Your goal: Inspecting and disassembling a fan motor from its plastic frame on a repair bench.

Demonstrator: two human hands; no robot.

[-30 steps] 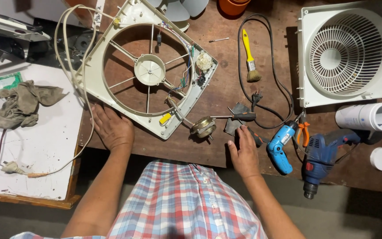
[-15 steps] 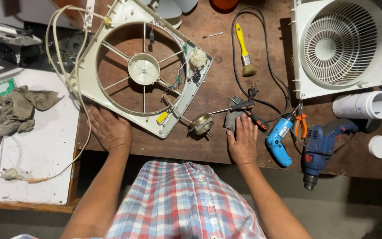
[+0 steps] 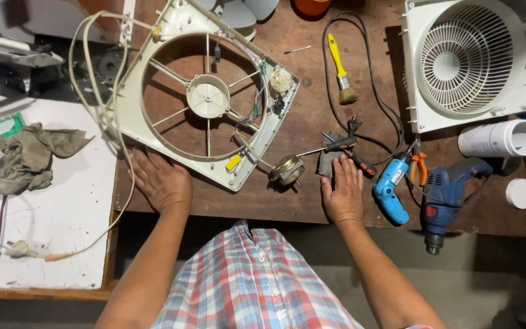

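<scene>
My left hand lies flat on the brown wooden bench, fingers spread, touching the near edge of a cream fan frame that lies tilted on the bench. My right hand rests palm down near the bench's front edge, its fingertips on a small dark grey scrap. A small round fan motor on wires sits between my hands, beside the frame's corner. A screwdriver with a black handle lies just beyond my right fingers. Neither hand holds anything.
A light blue drill and a dark blue drill lie right of my right hand, with orange pliers. A white fan housing, white tube, yellow brush, black cable, grey rag, white board.
The view has shifted slightly; both hands stay flat on the bench in about the same places, with my right fingertips still at the grey scrap.
</scene>
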